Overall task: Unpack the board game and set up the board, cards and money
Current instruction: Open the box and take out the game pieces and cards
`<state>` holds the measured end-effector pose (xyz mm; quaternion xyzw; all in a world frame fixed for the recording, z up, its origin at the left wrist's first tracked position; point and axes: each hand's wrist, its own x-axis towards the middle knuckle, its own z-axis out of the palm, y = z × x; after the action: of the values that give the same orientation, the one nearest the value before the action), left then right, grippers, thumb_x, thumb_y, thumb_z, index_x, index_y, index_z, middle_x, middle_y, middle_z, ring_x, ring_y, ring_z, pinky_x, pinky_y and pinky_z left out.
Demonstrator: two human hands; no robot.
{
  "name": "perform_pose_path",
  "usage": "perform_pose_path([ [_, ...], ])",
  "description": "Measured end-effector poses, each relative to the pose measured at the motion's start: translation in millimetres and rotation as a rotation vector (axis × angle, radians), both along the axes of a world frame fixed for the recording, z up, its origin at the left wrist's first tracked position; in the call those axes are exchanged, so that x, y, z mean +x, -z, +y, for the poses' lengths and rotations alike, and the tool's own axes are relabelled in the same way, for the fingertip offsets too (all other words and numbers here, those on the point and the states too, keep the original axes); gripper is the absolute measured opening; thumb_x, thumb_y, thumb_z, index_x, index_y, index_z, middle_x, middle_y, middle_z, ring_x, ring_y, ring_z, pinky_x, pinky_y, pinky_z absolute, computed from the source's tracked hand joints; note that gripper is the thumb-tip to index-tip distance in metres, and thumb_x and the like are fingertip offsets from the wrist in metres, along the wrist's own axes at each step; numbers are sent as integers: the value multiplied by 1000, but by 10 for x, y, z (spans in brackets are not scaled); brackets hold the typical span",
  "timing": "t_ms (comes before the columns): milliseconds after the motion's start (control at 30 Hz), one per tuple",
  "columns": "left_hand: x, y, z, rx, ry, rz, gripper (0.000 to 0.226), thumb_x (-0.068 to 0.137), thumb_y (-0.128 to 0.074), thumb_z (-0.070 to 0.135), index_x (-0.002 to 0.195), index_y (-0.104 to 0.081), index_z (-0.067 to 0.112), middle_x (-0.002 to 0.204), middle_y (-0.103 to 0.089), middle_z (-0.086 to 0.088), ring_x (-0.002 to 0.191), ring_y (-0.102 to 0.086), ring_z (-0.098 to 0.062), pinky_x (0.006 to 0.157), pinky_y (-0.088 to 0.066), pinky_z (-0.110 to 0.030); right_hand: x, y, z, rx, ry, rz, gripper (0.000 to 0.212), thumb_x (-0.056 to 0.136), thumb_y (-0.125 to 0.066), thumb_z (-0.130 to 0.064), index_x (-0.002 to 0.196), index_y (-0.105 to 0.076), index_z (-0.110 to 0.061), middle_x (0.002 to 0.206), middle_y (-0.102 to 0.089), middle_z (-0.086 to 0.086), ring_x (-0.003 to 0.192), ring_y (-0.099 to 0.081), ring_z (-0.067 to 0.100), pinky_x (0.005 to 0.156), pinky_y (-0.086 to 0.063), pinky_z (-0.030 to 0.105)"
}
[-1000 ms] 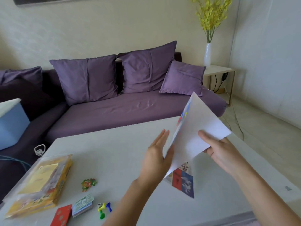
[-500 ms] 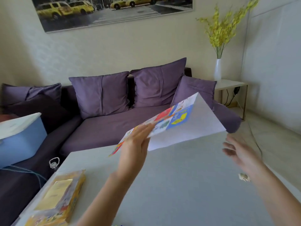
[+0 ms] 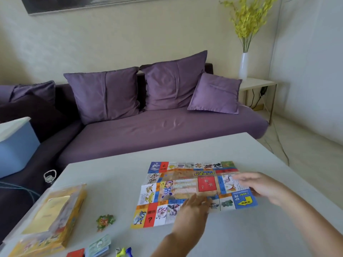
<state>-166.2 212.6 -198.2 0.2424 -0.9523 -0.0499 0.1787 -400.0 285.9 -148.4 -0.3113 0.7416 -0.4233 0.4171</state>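
The colourful paper game board (image 3: 178, 188) lies unfolded and face up on the white table (image 3: 111, 182). My left hand (image 3: 193, 210) rests flat with straight fingers on its near edge. At the board's right side my right hand (image 3: 259, 186) is spread open on or just over it, blurred. The yellow game box (image 3: 50, 219) in clear wrap sits at the near left. A stack of paper money (image 3: 99, 245), a red card deck (image 3: 76, 254), some small plastic pawns (image 3: 123, 252) and a small green and orange token (image 3: 104, 221) lie near the front edge.
A purple sofa (image 3: 157, 130) with cushions stands just behind the table. A blue box with a white lid (image 3: 14, 145) sits on its left part. A side table (image 3: 256, 84) with a white vase of yellow flowers is at the back right.
The board was held folded in the air in my hands, then lifted by my left hand alone. Now it lies spread flat on the table under both hands.
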Motion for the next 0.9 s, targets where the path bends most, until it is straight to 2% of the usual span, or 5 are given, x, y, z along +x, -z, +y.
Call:
perform_pose_path([
  [233,-112,-36,158,509,50,-191,48,97,-45,42,143,-38,29,146,-42,7,129,-44,-15,108,-36,-30,-125,294,60,231,-65,566,36,88,-62,-6,117,-67,-25,129,-62,0,102,-64,17,91,-50,32],
  [400,-94,1,183,490,-132,-320,103,58,8,78,151,0,33,160,5,5,147,7,-23,116,5,-45,-175,434,163,287,-41,775,39,91,-53,-2,118,-64,-29,134,-57,-2,76,-62,10,59,-43,18],
  [567,4,175,-94,396,-243,-467,123,41,13,79,151,11,25,158,20,-5,144,20,-32,113,12,-52,-210,491,225,233,-15,775,38,92,-53,-1,113,-66,-30,111,-68,2,37,-40,4,40,-34,15],
  [800,4,208,-257,374,-291,-521,116,46,12,84,150,14,32,157,23,2,144,21,-28,111,10,-59,-95,414,150,64,-12,902,38,94,-52,-3,128,-58,-20,132,-56,0,60,-41,-7,53,-28,12],
  [900,-36,178,-354,380,-323,-548,110,51,9,85,149,14,35,156,24,4,143,22,-29,108,10,-66,-107,458,97,45,18,944,40,90,-60,-4,127,-59,-17,140,-45,3,119,-48,14,86,-42,24],
])
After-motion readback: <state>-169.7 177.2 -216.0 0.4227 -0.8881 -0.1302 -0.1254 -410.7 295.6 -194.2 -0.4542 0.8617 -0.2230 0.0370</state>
